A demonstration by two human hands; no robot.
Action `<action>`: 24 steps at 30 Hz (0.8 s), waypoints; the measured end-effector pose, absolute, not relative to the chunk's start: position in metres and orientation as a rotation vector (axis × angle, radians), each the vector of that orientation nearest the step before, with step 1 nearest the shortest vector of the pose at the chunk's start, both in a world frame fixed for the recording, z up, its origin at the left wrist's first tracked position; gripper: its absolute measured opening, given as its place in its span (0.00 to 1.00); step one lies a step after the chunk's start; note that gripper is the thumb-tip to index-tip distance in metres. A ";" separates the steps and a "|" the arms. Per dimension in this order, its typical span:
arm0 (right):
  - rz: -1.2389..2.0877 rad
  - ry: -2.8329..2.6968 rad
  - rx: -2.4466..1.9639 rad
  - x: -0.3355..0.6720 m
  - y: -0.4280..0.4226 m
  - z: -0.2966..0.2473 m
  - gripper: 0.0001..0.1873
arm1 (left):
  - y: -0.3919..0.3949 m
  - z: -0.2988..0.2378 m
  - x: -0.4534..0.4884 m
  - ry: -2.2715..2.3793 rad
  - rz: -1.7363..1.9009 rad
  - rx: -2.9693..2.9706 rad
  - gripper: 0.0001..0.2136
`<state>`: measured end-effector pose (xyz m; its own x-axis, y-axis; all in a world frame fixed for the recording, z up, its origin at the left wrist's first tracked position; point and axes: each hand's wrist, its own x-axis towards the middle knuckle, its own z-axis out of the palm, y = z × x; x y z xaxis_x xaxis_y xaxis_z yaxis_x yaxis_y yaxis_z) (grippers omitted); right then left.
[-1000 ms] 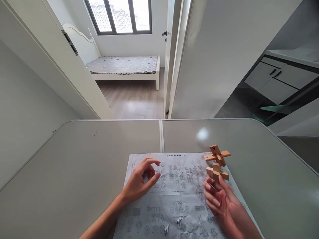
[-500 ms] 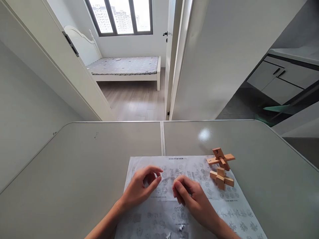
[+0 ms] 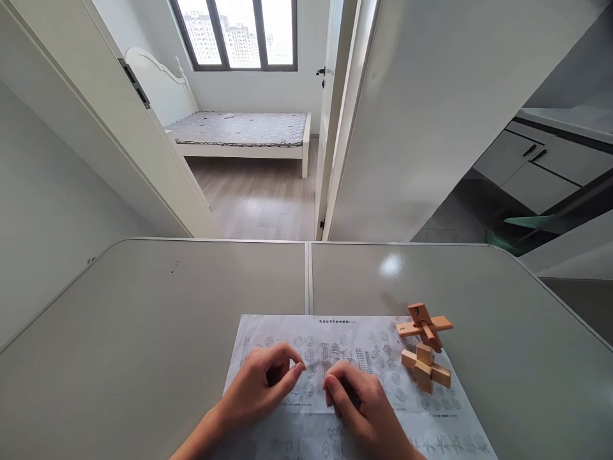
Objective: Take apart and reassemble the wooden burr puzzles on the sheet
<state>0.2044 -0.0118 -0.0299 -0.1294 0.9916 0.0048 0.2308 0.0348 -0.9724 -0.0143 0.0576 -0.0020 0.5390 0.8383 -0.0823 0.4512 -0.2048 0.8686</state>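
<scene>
My left hand (image 3: 265, 382) hovers over the left part of a printed paper sheet (image 3: 282, 329), its fingers curled and the thumb tip brought up to the index fingertip. Nothing shows between them. Close by on the right, my right hand (image 3: 359, 399) is loosely closed, thumb pressed against the bent fingers, with no object visible in it. The two hands are apart. Beyond the right hand, a light wooden interlocking puzzle (image 3: 425, 368) rests on the sheet. Just behind it is a redder wooden cross-shaped puzzle (image 3: 425, 327) with dark marks on its pieces.
The grey table (image 3: 119, 338) has a seam (image 3: 308, 278) down its middle. Past its far edge, a doorway with a white door (image 3: 330, 115) opens onto a room with a bed (image 3: 249, 128) beneath a window (image 3: 239, 35). Cabinets (image 3: 541, 166) stand at the far right.
The view has tilted up slightly, so the table and sheet sit lower in the picture. My left thumb and index fingertip have come together. Both puzzles keep their places on the sheet.
</scene>
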 end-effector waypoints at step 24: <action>1.150 -1.558 -1.295 0.202 -0.012 -0.038 0.21 | 0.057 0.003 -0.015 1.072 0.459 1.760 0.11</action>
